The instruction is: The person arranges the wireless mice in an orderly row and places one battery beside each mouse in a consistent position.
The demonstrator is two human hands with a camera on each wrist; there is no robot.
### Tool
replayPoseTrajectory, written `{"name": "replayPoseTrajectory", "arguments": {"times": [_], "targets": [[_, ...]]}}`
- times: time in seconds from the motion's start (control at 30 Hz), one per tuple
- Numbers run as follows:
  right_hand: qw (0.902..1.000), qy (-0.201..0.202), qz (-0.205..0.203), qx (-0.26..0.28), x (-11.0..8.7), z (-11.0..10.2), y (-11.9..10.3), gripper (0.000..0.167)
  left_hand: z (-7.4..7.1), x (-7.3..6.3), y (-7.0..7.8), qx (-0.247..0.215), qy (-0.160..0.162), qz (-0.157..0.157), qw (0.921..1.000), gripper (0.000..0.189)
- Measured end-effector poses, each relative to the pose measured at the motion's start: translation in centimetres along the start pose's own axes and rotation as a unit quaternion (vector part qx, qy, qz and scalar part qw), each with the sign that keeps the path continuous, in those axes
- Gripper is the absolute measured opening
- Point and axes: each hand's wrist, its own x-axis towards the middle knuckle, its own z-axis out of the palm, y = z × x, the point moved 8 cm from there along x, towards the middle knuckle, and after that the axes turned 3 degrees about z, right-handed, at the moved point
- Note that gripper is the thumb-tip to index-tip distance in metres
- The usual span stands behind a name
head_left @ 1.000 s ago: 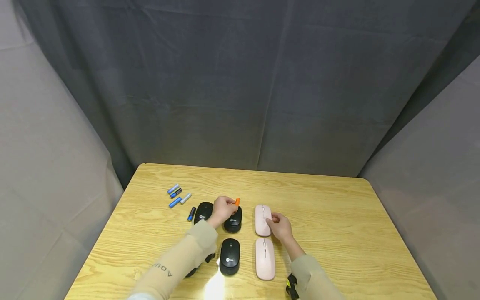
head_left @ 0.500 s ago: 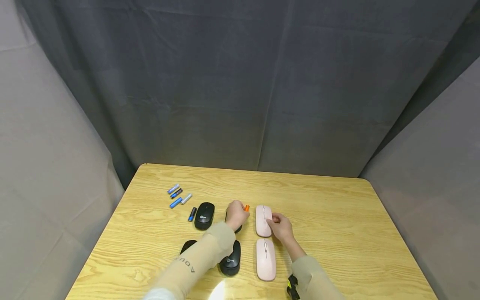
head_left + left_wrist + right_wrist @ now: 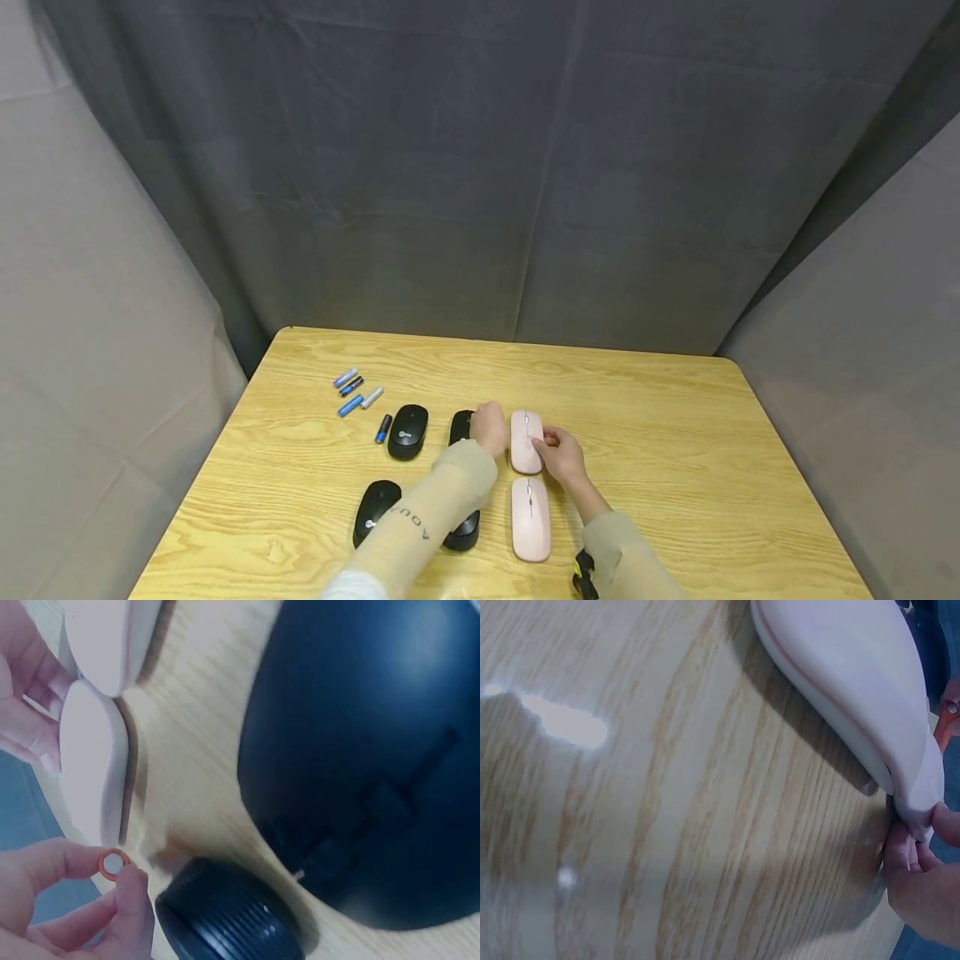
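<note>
On the left wrist feed I am seeing the orange battery (image 3: 113,864) sitting right at the fingertips of the left hand (image 3: 489,429); they are pinching it from two sides, with its pale round end facing the camera. From the head view, that hand is lying between the far-right black mouse (image 3: 459,426) and the far pink mouse (image 3: 523,442). The right hand (image 3: 564,457) is gripping the far pink mouse at its right edge, thumb resting on top, fingers bearing against the side.

I am counting six batteries: the orange one in hand, plus five loose batteries (image 3: 350,406) lying on the left of the table (image 3: 675,458), one of them just beside the far-left black mouse (image 3: 408,432). I am counting four black mice, including the near-left black mouse (image 3: 375,508) and the near-right black mouse (image 3: 465,533), both partly hiding under the left sleeve (image 3: 408,521). Pink mice are numbering two, the near pink mouse (image 3: 530,518) included.

The head view is concealing the orange battery; both wrist views are revealing it, the right one at its right edge. Only the head view is showing the loose batteries. The left wrist view alone is displaying a ridged side on one black mouse.
</note>
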Motion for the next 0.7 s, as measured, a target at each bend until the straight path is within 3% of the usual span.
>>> {"name": "replayPoseTrajectory", "arguments": {"times": [0.17, 0.43, 0.7], "targets": [[1.0000, 0.001, -0.007, -0.003, 0.1, 0.0, 0.0, 0.032, 0.3, -0.3, 0.7, 0.002, 0.000, 0.002, 1.0000, 0.010], [0.9999, -0.001, -0.012, 0.000, 0.0, -0.1, -0.1, 0.032, 1.3, -0.4, 1.3, 0.069, 0.002, 0.013, 0.9975, 0.005], [1.0000, -0.003, -0.001, 0.001, 0.0, 0.0, 0.0, 0.033, 2.4, -0.6, 1.1, 0.070, -0.002, 0.025, 0.9972, 0.005]]}}
